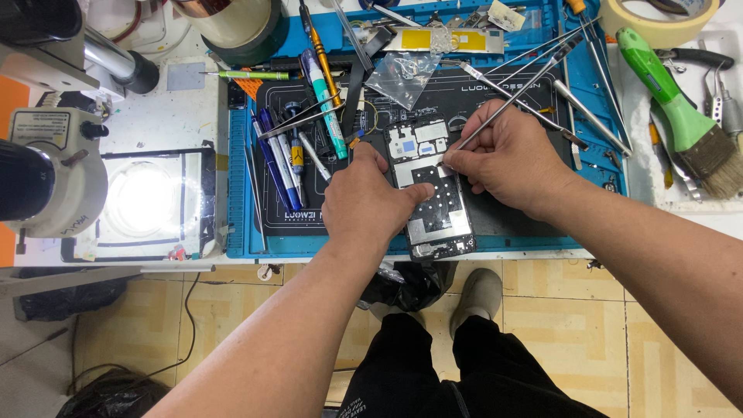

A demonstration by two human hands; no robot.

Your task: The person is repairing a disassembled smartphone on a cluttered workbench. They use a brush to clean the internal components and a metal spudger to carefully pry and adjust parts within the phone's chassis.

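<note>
An opened phone (433,209) with its back cover off lies on a dark mat (495,224) near the bench's front edge. My left hand (368,201) presses down on the phone's left side, thumb across its middle. A thin metal tool (515,97), like tweezers, is gripped in my right hand (507,159). Its tip touches the upper part of the phone's inner frame.
Several pens, screwdrivers and tweezers (309,116) lie at the mat's back and left. A green-handled brush (681,116) and a tape roll (658,23) are at the right. A microscope (46,170) with a lit ring stands left. A small plastic bag (402,73) lies behind the phone.
</note>
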